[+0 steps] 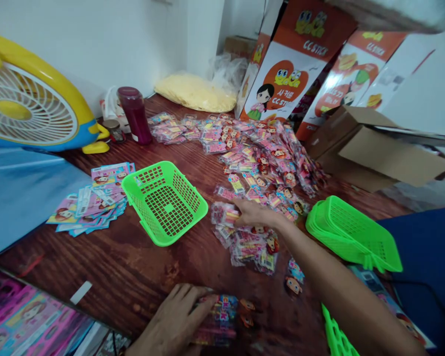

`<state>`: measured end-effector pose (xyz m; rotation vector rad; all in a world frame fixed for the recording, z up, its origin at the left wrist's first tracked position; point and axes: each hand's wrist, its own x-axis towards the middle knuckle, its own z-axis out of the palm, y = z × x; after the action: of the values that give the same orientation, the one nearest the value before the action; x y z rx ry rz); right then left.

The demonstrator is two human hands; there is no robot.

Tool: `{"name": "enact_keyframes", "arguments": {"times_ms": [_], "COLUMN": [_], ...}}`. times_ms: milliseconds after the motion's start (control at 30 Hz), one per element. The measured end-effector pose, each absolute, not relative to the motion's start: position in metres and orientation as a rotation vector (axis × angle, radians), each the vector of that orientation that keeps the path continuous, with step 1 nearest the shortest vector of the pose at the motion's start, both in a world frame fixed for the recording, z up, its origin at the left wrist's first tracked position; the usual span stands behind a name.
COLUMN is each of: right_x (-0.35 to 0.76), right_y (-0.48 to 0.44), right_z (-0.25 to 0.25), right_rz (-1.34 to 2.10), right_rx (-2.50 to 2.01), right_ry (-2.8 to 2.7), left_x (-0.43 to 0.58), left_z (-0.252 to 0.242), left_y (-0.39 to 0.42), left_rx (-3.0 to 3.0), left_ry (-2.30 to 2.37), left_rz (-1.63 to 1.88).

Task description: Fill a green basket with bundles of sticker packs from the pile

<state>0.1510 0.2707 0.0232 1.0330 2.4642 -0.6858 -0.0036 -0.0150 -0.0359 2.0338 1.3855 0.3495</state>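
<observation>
On the near part of the brown table [126,277], left hand [176,316]: partly closed round a bundle of packets [222,316], its thumb laid over the bundle's left end and its fingers bent along the far side.
Right hand [255,213]: ahead and to the right of the left hand, fingers partly spread and pointing left, touching the small pile [248,247] of the same packets; whether it has gripped one cannot be told.
Big heap [277,153]: beyond the right hand, spreading back in a wide band of packets topped with cartoon heads.
Loose packet [294,284]: to the right of the bundle, beside the right forearm.
Green basket [165,241]: left of the right hand and well ahead of the left.
Stacked baskets [350,230]: right of the right hand, past the forearm.
Printed cards [92,202]: in a loose stack ahead and to the left of the left hand.
White strip [80,292]: left of the left hand, flat on the wood.
Yellow fan [33,99]: far ahead and left of both hands.
Cartons [281,69]: behind the big heap, lettered "CC STICK".
</observation>
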Motion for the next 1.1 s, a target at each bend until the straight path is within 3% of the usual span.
{"name": "enact_keyframes", "arguments": {"times_ms": [133,333,567,767,1100], "right_x": [0.132,0.144,0.145,0.147,0.146], "right_y": [0.285,0.266,0.267,0.256,0.267], "right_z": [0.018,0.003,0.004,0.005,-0.012], "right_rz": [-0.540,-0.152,-0.395,-0.211,-0.509], "right_rx": [1.057,0.876,1.077,0.985,1.200], "right_ry": [2.321,2.663,2.505,2.608,2.446], "left_x": [-0.004,-0.003,-0.005,-0.004,0.001], "left_z": [-0.049,-0.071,-0.058,-0.057,-0.095], "left_y": [-0.016,-0.016,-0.016,-0.016,-0.021], "left_rx": [2.041,2.100,2.154,2.118,2.185], "left_ry": [1.381,1.350,1.381,1.397,1.388], "left_rz": [0.371,0.381,0.439,0.431,0.486]}}
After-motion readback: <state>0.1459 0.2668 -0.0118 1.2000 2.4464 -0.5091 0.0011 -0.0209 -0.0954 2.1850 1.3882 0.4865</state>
